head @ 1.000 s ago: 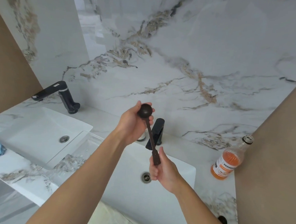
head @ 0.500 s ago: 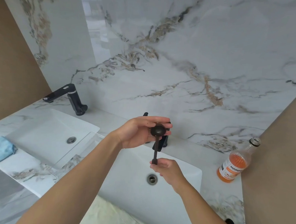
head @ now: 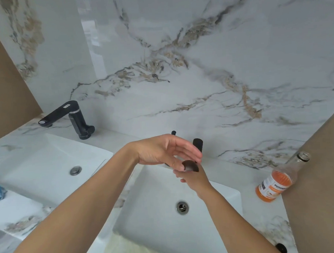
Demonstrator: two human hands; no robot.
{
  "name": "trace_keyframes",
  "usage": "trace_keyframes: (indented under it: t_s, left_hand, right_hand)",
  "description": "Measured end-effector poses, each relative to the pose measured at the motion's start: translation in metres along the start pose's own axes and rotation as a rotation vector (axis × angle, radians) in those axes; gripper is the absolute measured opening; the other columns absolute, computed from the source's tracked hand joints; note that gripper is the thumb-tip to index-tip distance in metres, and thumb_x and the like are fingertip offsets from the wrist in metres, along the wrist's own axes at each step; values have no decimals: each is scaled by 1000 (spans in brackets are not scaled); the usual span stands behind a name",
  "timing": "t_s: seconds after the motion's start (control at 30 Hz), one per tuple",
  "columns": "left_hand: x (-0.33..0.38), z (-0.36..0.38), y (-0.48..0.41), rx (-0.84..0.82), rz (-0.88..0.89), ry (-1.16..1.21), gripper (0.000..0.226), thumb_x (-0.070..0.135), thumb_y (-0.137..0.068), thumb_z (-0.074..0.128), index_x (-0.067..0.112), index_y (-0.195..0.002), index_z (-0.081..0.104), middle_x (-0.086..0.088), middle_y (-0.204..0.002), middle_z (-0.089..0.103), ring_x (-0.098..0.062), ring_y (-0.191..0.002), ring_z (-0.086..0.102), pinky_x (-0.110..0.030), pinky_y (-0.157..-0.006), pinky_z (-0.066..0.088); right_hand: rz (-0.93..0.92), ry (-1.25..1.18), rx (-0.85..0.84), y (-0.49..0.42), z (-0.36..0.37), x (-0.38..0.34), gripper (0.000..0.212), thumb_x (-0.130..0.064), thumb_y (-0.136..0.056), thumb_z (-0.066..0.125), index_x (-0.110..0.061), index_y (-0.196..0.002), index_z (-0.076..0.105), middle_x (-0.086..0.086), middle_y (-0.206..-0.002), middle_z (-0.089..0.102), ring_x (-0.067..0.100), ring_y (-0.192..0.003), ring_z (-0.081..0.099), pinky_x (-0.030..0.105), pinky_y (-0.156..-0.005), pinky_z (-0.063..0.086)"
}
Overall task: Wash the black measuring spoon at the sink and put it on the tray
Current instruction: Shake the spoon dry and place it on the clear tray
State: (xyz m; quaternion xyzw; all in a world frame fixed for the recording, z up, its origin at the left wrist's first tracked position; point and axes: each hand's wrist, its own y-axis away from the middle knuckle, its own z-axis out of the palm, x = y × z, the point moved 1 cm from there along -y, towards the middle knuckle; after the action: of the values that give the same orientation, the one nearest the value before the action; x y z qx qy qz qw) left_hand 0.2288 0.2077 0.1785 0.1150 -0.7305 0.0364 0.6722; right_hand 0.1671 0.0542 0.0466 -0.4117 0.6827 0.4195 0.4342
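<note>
Black measuring spoon (head: 190,166) work happens over the white sink (head: 221,216), the nearer of two basins in the marble counter (head: 261,171). An orange drink bottle (head: 275,182) leans at the right. The left hand (head: 163,150) hovers with fingers loosely spread, thumb touching the spoon's round bowl. The right hand (head: 194,180) is closed around the handle below, holding the bowl up above the drain (head: 182,207).

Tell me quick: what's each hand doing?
Left hand: open, thumb touching the spoon bowl.
Right hand: closed on the spoon, handle hidden.
</note>
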Motion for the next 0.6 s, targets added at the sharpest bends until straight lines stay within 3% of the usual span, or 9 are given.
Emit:
trace_keyframes:
  t_s: [0.07,0.1,0.13,0.2,0.27,0.37,0.5,0.6]
  left_hand:
    - [3,-11,13,-37,-24,-88,49,-7,-80,72,13,-123,65,-13,-125,67,-23,-122,60,-50,-105,47]
    - [5,-15,21,-62,-43,-149,48,-5,-79,74,15,-122,66,-6,-122,70,-17,-118,63,-39,-104,48]
    - [6,-19,29,-90,-60,-229,48,-2,-77,75,18,-120,67,6,-118,71,-12,-114,64,-27,-101,48]
    - [2,-24,46,-123,-40,-441,48,5,-74,78,27,-116,69,24,-110,66,-3,-107,64,-12,-95,43]
    - [-12,-31,62,-139,18,-684,46,9,-73,78,29,-114,69,22,-108,62,-3,-105,61,-21,-98,45]
    - [-39,-38,80,-246,109,-1029,43,5,-77,72,24,-116,68,8,-118,64,-14,-111,52,-41,-99,40]
    - [-70,-50,95,-343,160,-1329,42,2,-83,60,22,-120,66,4,-127,60,-20,-116,46,-42,-98,36]
    - [-76,-61,103,-364,174,-1291,38,4,-85,61,22,-119,67,5,-127,60,-18,-118,48,-38,-99,36]
  right_hand:
    - [-39,-4,8,-7,17,-15,18,-11,-82,68,-24,-95,71,2,-88,76,21,-87,73,39,-77,62]
    - [-51,-56,-12,-8,25,-24,21,-9,-84,64,-20,-100,72,0,-84,77,17,-84,73,31,-72,61]
    - [-50,-120,-30,-11,33,-35,20,-8,-85,64,-14,-103,72,7,-84,77,22,-83,74,24,-65,57]
    - [-122,-78,-1,-20,48,-51,14,-10,-80,69,-14,-92,75,29,-85,71,43,-83,68,27,-62,54]
    - [-264,49,86,-32,60,-59,28,2,-79,66,-20,-93,76,16,-84,75,38,-76,69,38,-74,55]
    - [-350,151,267,-48,79,-67,41,14,-80,62,-20,-99,77,-3,-109,74,30,-80,69,34,-80,59]
    - [-362,263,398,-55,99,-62,38,2,-83,66,-30,-100,77,-22,-119,67,26,-65,66,20,-72,58]
    - [-323,309,453,-55,107,-59,35,-4,-85,67,-34,-100,76,-23,-121,67,19,-61,66,19,-66,57]
